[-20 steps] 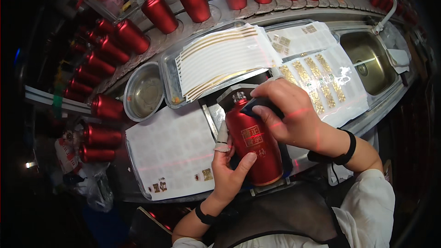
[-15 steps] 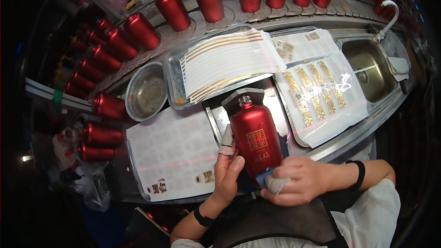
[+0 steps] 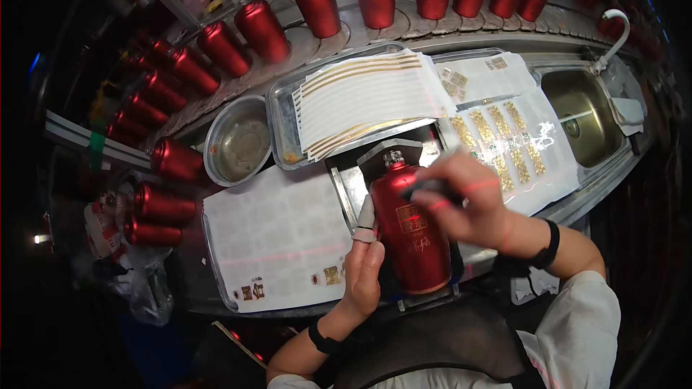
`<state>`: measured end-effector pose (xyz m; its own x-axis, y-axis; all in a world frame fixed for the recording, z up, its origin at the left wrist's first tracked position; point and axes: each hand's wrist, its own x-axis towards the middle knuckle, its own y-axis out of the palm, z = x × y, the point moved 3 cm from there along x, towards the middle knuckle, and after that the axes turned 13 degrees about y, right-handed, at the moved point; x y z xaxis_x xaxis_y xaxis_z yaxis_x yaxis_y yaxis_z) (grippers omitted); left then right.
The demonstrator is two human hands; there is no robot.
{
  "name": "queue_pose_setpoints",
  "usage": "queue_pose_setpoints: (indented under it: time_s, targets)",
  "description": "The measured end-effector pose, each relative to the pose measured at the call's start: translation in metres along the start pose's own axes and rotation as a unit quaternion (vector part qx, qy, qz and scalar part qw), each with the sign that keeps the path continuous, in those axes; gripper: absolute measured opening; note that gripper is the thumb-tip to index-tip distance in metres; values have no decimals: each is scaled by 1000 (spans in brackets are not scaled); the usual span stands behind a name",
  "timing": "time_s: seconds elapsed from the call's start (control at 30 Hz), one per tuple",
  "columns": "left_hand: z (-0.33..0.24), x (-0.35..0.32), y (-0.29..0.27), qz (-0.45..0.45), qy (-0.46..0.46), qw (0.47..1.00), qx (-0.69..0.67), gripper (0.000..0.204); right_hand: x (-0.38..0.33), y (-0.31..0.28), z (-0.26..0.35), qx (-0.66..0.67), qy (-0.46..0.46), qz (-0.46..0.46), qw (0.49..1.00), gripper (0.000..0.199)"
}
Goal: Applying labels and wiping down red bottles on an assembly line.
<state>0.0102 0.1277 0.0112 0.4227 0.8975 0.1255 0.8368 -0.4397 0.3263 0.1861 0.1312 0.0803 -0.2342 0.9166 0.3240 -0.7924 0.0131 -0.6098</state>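
A red bottle [image 3: 411, 263] with a clear neck and gold square lettering lies tilted in a metal holder [image 3: 374, 153] in front of me. My left hand [image 3: 362, 266] is closed against its left side, pale covers on its fingertips. Above the bottle's upper right side, my right hand [image 3: 468, 205] is closed round a dark, flat pad [image 3: 430, 189], which motion blurs. Part of the bottle's shoulder and lettering is hidden behind that hand. To the left lies a white backing sheet [image 3: 274, 223] with several small gold stickers along its lower edge.
Gold-strip sticker sheets [image 3: 522, 140] lie at right, beside a sink [image 3: 602, 126] with a white tap [image 3: 616, 29]. Behind the bottle stands a tray [image 3: 285, 126] of striped sheets, next to a metal bowl [image 3: 238, 140]. Several red bottles [image 3: 316, 3] line the curved conveyor [image 3: 335, 43].
My right hand has moved up from the bottle's lower end to its upper right side, pad in hand. My left hand stays at the bottle's left side. The conveyor bottles have shifted right.
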Motion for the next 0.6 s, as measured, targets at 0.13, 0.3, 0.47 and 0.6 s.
queue_pose_setpoints:
  time_s: [0.13, 0.3, 0.47, 0.6]
  targets:
    - [3, 2, 2, -11, 36, 999, 13, 66, -27, -1, -1, 15, -121, 4, 993, 26]
    - [1, 4, 2, -15, 5, 1000, 2, 68, -9, -13, -36, 25, 24, -67, 997, 25]
    - [11, 3, -1, -12, 42, 998, 51, 64, -16, -6, -1, 134, -71, 71, 986, 27]
    - [-3, 11, -8, -3, 55, 986, 159, 68, -6, -19, -35, -56, -77, -58, 994, 24]
